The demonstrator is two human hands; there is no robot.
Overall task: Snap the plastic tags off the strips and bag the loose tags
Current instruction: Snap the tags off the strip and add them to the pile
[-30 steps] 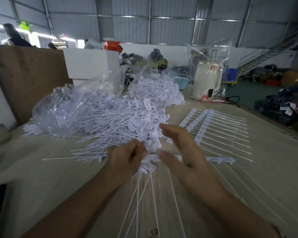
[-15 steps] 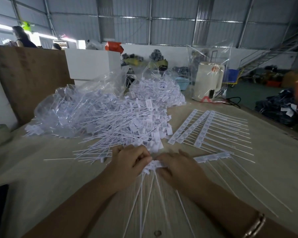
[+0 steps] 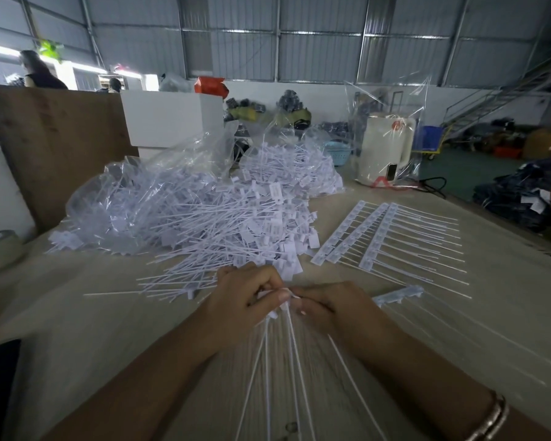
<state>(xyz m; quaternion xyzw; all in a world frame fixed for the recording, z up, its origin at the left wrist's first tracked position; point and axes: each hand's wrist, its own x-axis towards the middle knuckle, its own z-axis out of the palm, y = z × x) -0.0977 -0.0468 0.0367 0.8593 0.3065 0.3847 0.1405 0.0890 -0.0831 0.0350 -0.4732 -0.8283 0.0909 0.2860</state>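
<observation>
Both hands, left hand (image 3: 245, 300) and right hand (image 3: 328, 308), pinch one strip (image 3: 398, 296) mid-snap at table centre, loose tags (image 3: 236, 227) piled at 12 o'clock; next, likely twist the tag free.

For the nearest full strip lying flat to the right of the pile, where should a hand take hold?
Grip the strip by its stiff header bar of joined tag heads, coming from its left side; the thin tails fan rightward and would bend if pinched.
</observation>
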